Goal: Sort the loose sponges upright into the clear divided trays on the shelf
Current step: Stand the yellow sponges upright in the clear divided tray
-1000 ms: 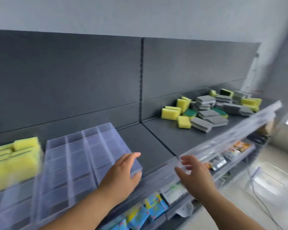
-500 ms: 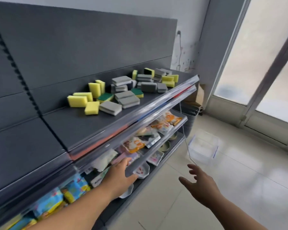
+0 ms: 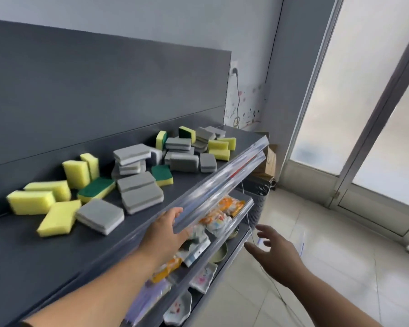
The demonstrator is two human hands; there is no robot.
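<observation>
Fingers (image 3: 176,212) of my left hand (image 3: 166,230) lie straight on the clear front rail (image 3: 222,185) of the shelf (image 3: 57,256), gripping nothing. The loose sponges (image 3: 137,185) lie mostly flat just beyond, up-left, the grey sponge (image 3: 99,215) nearest. My right hand (image 3: 275,252), spread and empty, hangs well off the shelf.

In front of me stands a dark grey shelf (image 3: 57,256) with a matching grey back panel (image 3: 80,90); above it I see a pale wall (image 3: 151,15). A socket (image 3: 234,69) sits on that wall just past the panel's end, with a dark cable (image 3: 238,100) hanging down from it. To my right, tall frosted glass panes (image 3: 364,67) in grey frames (image 3: 375,128) let in soft daylight. The floor (image 3: 340,267) is pale glossy tile. A cardboard box (image 3: 270,159) and a dark slatted basket (image 3: 257,199) stand at the shelf's far end.
</observation>
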